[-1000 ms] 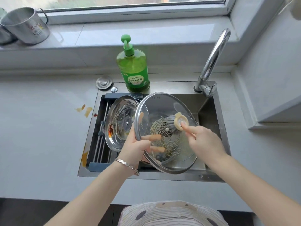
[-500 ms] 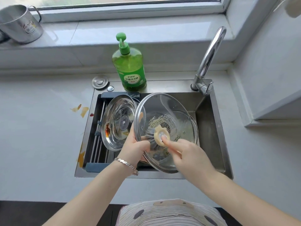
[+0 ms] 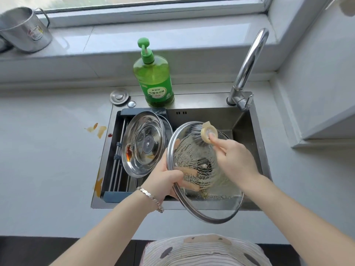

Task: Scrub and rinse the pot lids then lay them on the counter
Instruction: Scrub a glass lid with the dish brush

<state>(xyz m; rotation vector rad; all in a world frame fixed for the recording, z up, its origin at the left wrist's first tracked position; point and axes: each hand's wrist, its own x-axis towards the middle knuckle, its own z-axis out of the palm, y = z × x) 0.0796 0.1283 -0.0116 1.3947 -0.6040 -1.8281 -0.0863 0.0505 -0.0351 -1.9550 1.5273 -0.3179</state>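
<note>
Glass lid is held tilted over the sink, with soapy streaks across it. Its left rim is gripped by the left hand, thumb on top, fingers curled underneath and seen through the glass. A brush with a cream handle is pinched in the right hand fingers, bristles pressed to the lid's far edge. A steel lid is leaned on the rack in the sink's left part. A soap bottle and faucet are stood behind the sink. Orange stains are seen on the table.
</note>
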